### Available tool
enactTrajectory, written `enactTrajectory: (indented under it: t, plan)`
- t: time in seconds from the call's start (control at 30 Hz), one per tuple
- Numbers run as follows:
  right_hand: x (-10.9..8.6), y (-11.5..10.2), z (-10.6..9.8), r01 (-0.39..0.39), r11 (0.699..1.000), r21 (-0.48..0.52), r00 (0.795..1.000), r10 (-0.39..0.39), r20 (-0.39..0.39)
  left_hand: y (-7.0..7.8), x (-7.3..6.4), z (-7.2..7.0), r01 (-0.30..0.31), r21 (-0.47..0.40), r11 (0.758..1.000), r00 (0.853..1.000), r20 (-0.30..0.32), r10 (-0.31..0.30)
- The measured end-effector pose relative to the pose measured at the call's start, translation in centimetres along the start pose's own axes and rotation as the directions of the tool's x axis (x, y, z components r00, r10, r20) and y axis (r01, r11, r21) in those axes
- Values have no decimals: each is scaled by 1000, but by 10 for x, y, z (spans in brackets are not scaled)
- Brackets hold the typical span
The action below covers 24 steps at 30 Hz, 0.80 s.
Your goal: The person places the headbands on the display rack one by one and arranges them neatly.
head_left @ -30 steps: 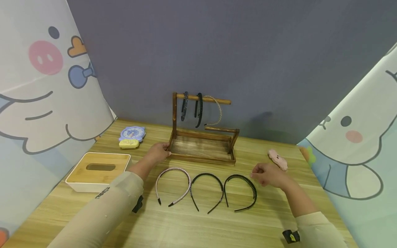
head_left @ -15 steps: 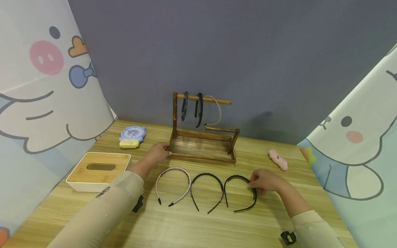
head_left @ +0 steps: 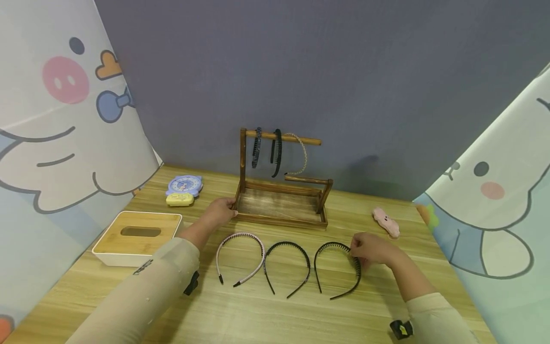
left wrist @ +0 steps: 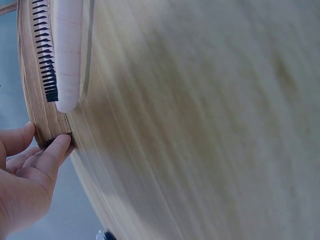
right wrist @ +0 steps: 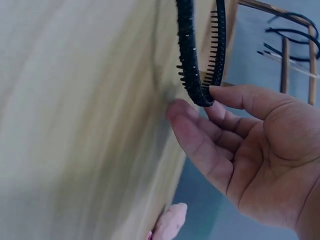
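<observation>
My right hand (head_left: 370, 249) pinches the rightmost black toothed headband (head_left: 315, 263) between thumb and fingers. In the right wrist view this headband (right wrist: 189, 55) has dark, sparkly trim, with my thumb at its outer edge. My left hand (head_left: 218, 212) grips the left front corner of a wooden rack (head_left: 281, 220); the left wrist view shows thumb and fingers around that corner. On the rack's upper bar hang a blue-grey headband (head_left: 256, 148), a black headband (head_left: 278, 155) and a beaded headband (head_left: 305, 155). A pink headband (head_left: 261, 251) and a dark headband (head_left: 308, 260) lie on the table before it.
To the left stands a white tissue box (head_left: 142, 243) with a wooden lid. Behind it are a blue clock-like item (head_left: 185, 184) and a small yellow item (head_left: 179, 199). A pink plush-like item (head_left: 385, 222) lies at the right. A grey wall (head_left: 301, 62) rises behind the table.
My right hand has come left and down to the rightmost headband and taken hold of it. That headband has shifted slightly right. My left hand has stayed on the rack.
</observation>
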State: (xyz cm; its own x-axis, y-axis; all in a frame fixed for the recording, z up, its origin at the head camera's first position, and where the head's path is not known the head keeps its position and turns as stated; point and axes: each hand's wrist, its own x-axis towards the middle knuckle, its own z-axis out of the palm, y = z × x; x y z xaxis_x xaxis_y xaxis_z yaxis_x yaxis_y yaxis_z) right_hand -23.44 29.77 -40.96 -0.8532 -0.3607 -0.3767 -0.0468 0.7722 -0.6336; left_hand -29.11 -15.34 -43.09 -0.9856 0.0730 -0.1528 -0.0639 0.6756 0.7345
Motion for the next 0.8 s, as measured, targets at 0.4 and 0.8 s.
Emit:
enactTrajectory:
  t: [0.4, 0.8]
  plan:
    - [-18, 5, -32, 73, 949, 306, 992, -100, 72, 1, -1, 0, 7, -28, 1000, 1000, 6, -7]
    - [-34, -7, -49, 132, 909, 395, 976, -189, 109, 1, -1, 0, 12, -19, 1000, 1000, 11, -12]
